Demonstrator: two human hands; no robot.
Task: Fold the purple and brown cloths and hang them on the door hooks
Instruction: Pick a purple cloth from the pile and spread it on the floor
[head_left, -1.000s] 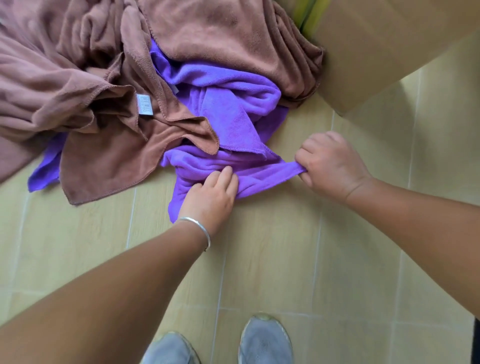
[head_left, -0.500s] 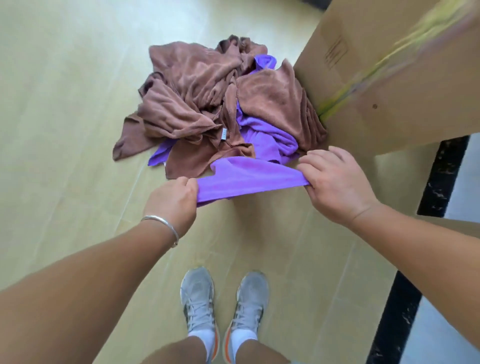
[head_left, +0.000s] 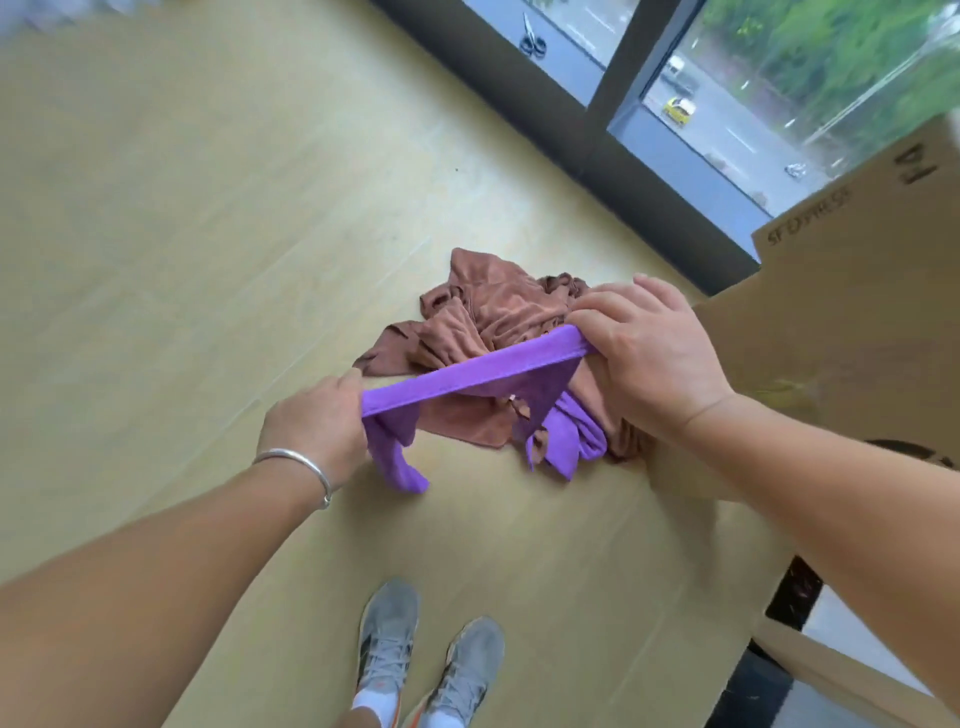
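While both hands hold it up over the floor, the purple cloth hangs as a stretched band with its loose ends trailing. Left hand has fingers curled round the near end; a short tail droops below the fist. Right hand pinches the far end, thumb under, fingers bent over the top edge. Another purple piece lies below in the pile — cannot tell whether it belongs to the same cloth. Brown cloths lie crumpled in a heap on the floor, right against the side of a cardboard box and near the window edge of the room.

Handling judgement: the cloth looks light, soft and quite limp — it sags between the hands and holds no shape of its own. Fleecy surface, so unlikely to slip. No breakage risk. Best held at two corners along one hem, spread taut, so the body falls flat for folding. Bunched grips like the left one would likely give a crooked fold. Gray shoes stand just short of the pile. No door hooks in sight.
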